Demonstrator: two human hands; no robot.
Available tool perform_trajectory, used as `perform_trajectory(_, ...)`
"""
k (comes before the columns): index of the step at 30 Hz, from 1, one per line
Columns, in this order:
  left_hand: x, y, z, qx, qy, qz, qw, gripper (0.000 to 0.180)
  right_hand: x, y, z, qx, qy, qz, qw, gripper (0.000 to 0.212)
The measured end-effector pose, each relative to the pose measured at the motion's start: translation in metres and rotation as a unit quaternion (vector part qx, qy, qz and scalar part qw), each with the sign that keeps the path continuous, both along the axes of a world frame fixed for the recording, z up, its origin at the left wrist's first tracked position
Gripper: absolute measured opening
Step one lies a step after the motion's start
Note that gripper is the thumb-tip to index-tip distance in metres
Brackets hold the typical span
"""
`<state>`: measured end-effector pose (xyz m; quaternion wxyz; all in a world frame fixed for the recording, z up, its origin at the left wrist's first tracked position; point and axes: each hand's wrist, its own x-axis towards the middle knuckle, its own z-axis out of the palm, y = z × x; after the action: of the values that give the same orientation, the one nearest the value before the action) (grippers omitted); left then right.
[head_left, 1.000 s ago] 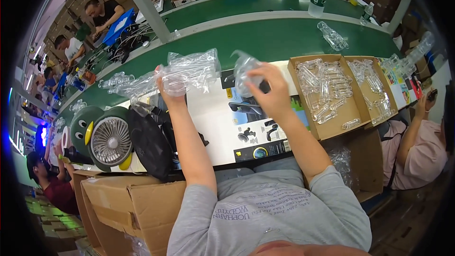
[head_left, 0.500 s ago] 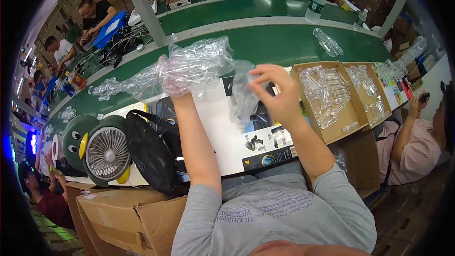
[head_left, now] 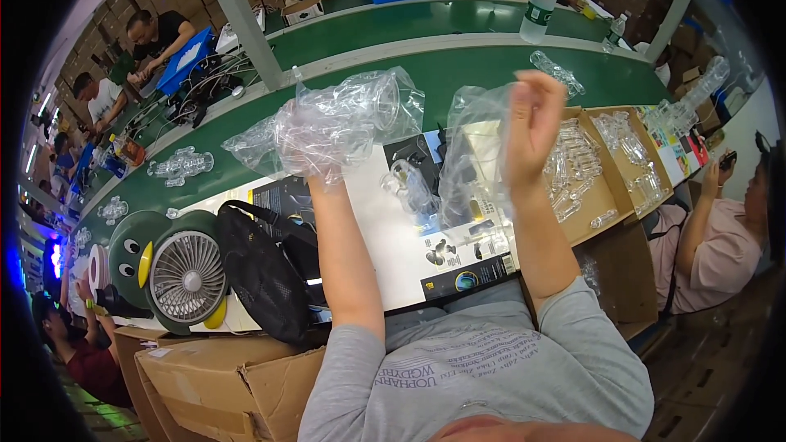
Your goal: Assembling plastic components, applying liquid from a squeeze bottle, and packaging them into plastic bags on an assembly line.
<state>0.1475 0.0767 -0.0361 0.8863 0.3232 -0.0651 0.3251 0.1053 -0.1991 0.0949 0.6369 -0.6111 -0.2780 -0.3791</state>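
My left hand [head_left: 296,141] is wrapped round a clear plastic part [head_left: 372,108], wide and tube-like, in crinkled film that partly hides the fingers. To its right, my right hand [head_left: 534,127] is raised with curled fingers, gripping the edge of a limp clear plastic bag [head_left: 475,165]; motion blurs it a little. A smaller clear plastic piece [head_left: 412,188] lies on the white tabletop just left of that bag. Farther left, another clear moulded part [head_left: 180,165] rests on the green belt.
Two cardboard trays [head_left: 607,225] of clear tubes stand at right. A green fan [head_left: 187,266] and black mesh bag [head_left: 260,274] sit at left, above a cardboard box [head_left: 205,381]. A water bottle [head_left: 539,8] stands on the far belt. Other people work around.
My right hand has moved right and up, drawing the clear bag with it. The small clear piece now shows on the table. My left hand has shifted slightly, still holding its wrapped part.
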Motion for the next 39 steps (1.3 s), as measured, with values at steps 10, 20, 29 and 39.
perform_trajectory(10, -0.037, -0.015, 0.02, -0.024, -0.016, -0.087, 0.996, 0.047, 0.002, 0.022, -0.005, -0.215, 0.131, 0.037, 0.967, 0.018)
perform_trajectory(20, -0.072, -0.021, 0.065, 0.127, -0.089, -0.13, 0.979, 0.056, -0.002, 0.054, -0.02, -0.409, 0.046, 0.136, 0.901, 0.031)
perform_trajectory(29, -0.084, -0.006, 0.083, 0.147, -0.143, -0.083, 0.975, 0.054, -0.004, 0.069, 0.009, -0.376, -0.064, 0.119, 0.917, 0.039)
perform_trajectory(39, -0.114, 0.007, 0.107, 0.29, 0.012, 0.019, 0.957, 0.051, 0.015, 0.098, 0.017, -0.461, -0.221, 0.051, 0.858, 0.002)
